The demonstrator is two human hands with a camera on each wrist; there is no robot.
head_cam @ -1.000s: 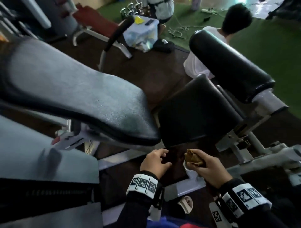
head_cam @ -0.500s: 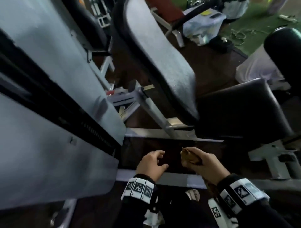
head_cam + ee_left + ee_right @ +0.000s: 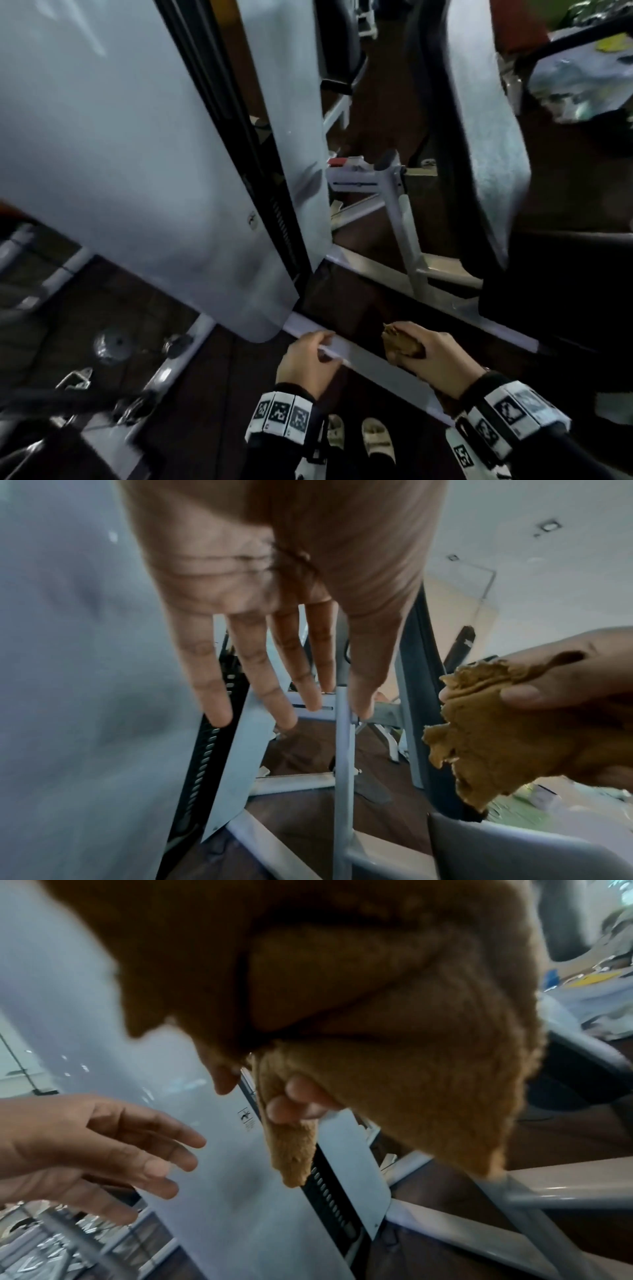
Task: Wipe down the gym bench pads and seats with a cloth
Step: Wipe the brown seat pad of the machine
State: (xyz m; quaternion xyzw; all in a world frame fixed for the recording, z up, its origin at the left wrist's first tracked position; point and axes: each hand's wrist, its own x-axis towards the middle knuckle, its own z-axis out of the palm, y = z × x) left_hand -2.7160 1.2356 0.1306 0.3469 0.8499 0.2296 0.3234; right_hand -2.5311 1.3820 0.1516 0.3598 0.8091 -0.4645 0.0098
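Note:
My right hand point(image 3: 424, 349) grips a bunched brown cloth point(image 3: 402, 344) low in the head view, over the machine's grey base rail point(image 3: 373, 363). In the right wrist view the cloth point(image 3: 394, 1015) fills the top, with my fingertips point(image 3: 294, 1102) curled into it. My left hand point(image 3: 308, 359) hangs beside it with fingers extended and slightly spread, holding nothing; the left wrist view shows the fingers point(image 3: 260, 669) straight. A grey backrest pad point(image 3: 486, 130) stands upright at the upper right, and a black seat pad point(image 3: 565, 291) lies below it.
A large grey weight-stack shroud point(image 3: 120, 154) with a black slotted strip point(image 3: 281, 212) fills the left. The machine's white frame struts point(image 3: 400, 219) cross the middle. A clear plastic box point(image 3: 582, 78) sits at the upper right. My sandalled feet point(image 3: 373, 438) stand on the dark floor.
The view has swung left, from the seat and roller pad to the weight-stack shroud. My hands stay low and together, and the left hand's fingers have straightened.

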